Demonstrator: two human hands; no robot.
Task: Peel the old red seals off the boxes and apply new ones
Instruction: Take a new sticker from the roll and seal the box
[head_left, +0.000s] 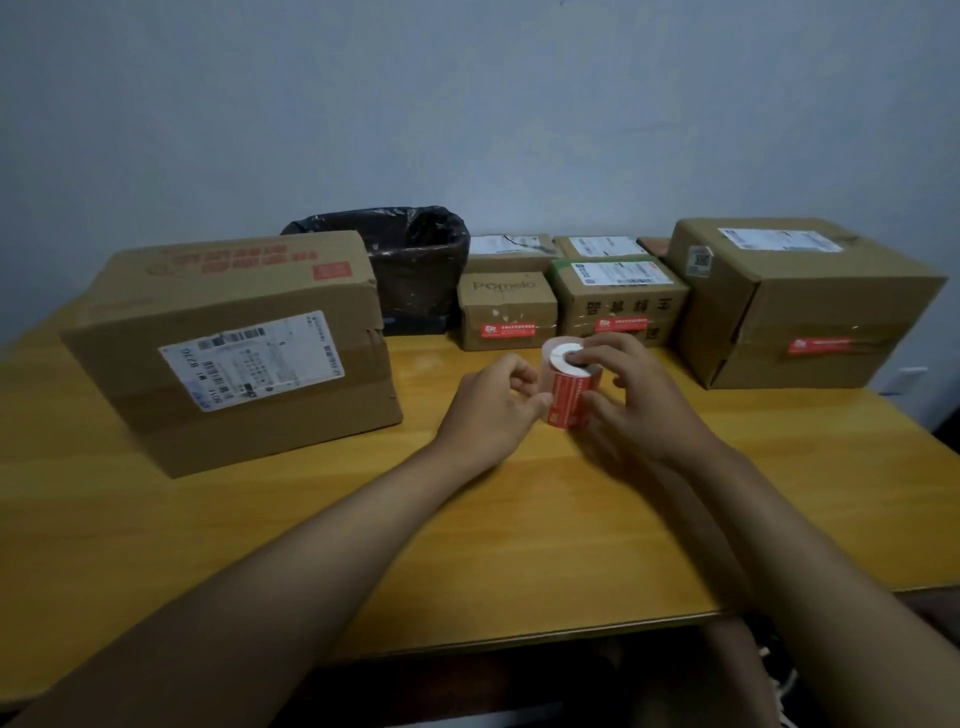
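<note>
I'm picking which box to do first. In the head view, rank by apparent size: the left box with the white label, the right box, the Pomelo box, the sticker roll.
1-2. Left box and right box: similar, left nearer, unsure.
3. Pomelo box.
4. Sticker roll, held by both hands.

My right grip (631, 400) holds the seal roll (569, 382) upright on the counter (467, 519); left grip (493, 405) pinches its red edge. 3 sealed boxes behind, w/ bin (410, 270).
</note>
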